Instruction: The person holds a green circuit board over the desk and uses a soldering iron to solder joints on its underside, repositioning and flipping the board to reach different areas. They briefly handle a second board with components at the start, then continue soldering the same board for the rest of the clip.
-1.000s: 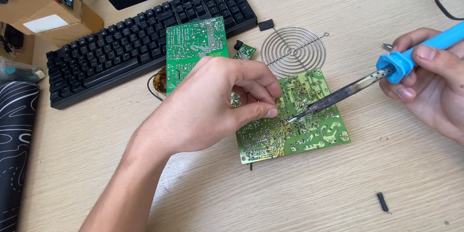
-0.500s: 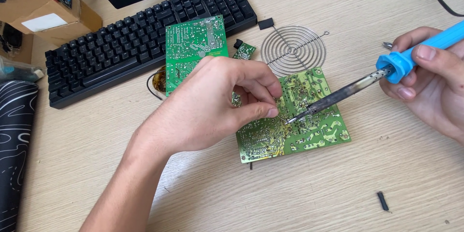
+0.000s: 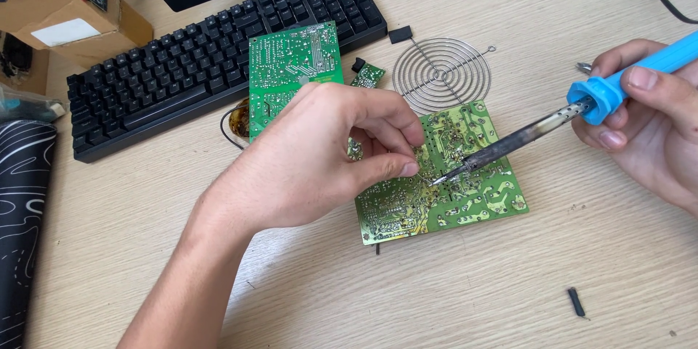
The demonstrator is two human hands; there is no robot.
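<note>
A green circuit board (image 3: pixel 465 203) lies solder side up on the wooden table (image 3: pixel 451 291). My left hand (image 3: pixel 320 156) rests over its left part, thumb and forefinger pinched together at a spot on the board; whether something thin is between them I cannot tell. My right hand (image 3: pixel 651 120) holds a blue-handled soldering iron (image 3: pixel 582 105), its dark tip touching the board just right of my left fingertips. A second green circuit board (image 3: pixel 291 69) lies behind my left hand, partly on the keyboard.
A black keyboard (image 3: pixel 182 65) and a monitor base stand at the back. A round wire fan grille (image 3: pixel 442 73) lies behind the board. A cardboard box (image 3: pixel 65 18) sits at the far left, a dark patterned mat (image 3: pixel 22 218) at the left edge. Small black parts (image 3: pixel 575 302) lie loose.
</note>
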